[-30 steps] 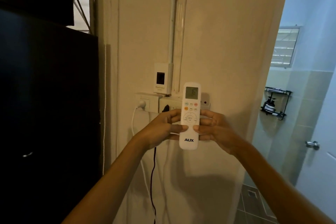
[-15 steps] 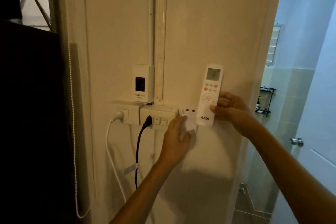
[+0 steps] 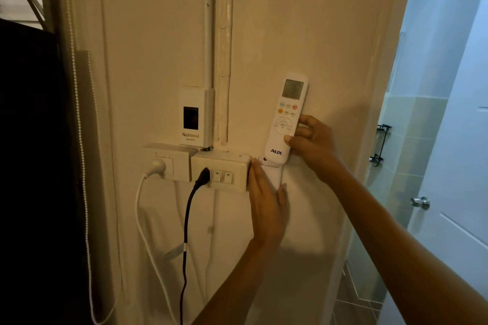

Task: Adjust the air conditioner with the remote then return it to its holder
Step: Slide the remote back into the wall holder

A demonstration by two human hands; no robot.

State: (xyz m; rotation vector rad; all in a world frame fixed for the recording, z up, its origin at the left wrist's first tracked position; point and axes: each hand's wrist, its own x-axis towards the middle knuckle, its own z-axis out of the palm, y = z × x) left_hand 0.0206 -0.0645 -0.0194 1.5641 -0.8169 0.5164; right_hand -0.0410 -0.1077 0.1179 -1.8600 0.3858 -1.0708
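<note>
right now the right hand (image 3: 313, 144) is clamped on the remote (image 3: 286, 119), thumb on the face just above the printed logo and the other fingers wrapped round its right edge. the remote stands nearly upright against the wall (image 3: 303, 34), screen at the top, its long axis leaning slightly to the right. its bottom end sits at the mouth of the holder (image 3: 273, 170) — a small white pocket fixed to the wall directly beneath it, just right of the switch box (image 3: 221, 173). whether the tip has already entered the pocket i cannot tell.

the left hand (image 3: 265, 200) lies flat and open below, fingers together and pressed against the holder's left side and front, steadying it, gripping nothing.

so the move to come turns on one line — holder straight below the remote. the right hand is the one carrying; it seems to need only a downward slide along that axis, with the lean taken out so the base drops in cleanly.
</note>
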